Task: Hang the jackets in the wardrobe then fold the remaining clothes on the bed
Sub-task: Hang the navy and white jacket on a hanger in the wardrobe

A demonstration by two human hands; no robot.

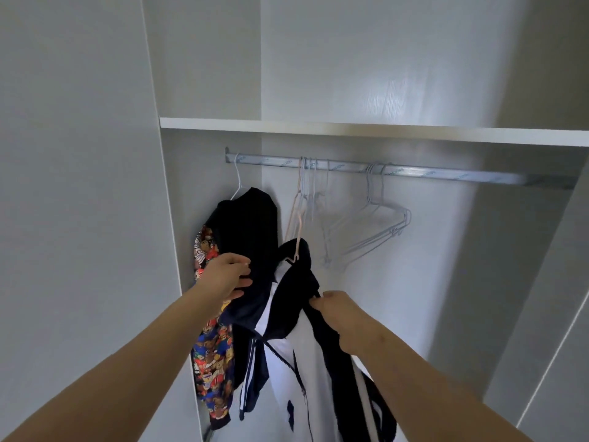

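Item 1. Right hand [339, 311]: fingers curled and pinched on a dark fold at the shoulder of the navy-and-white jacket [294, 311]. The jacket was held up inside the wardrobe, below the rail. Its navy collar was bunched just left of the grip, and its white front with a zip hung down beneath.

Item 2. Pink hanger [298, 237]: seen directly above and left of the right-hand grip, with its curved end lodged at the jacket's collar. Whether it bore the jacket's weight could not be told.

Item 3. Left hand [228, 275]: placed left of the right hand and slightly higher, thumb and fingers closed on the edge of the bear-lined jacket [245, 224]. This dark garment, with a bright bear print along its left side, was hung on a white hanger [237, 180] above the grip. It touched the navy-and-white jacket where the two overlapped between the hands.

Item 4. Rail [446, 175]: a metal bar was fixed well above both grips, with the white hanger hooked near its left end.

Item 5. Bare hangers [379, 224]: two pale clusters were hooked on the rail above and right of the right hand.

Item 6. Shelf [350, 130]: a white board was set just above the rail.
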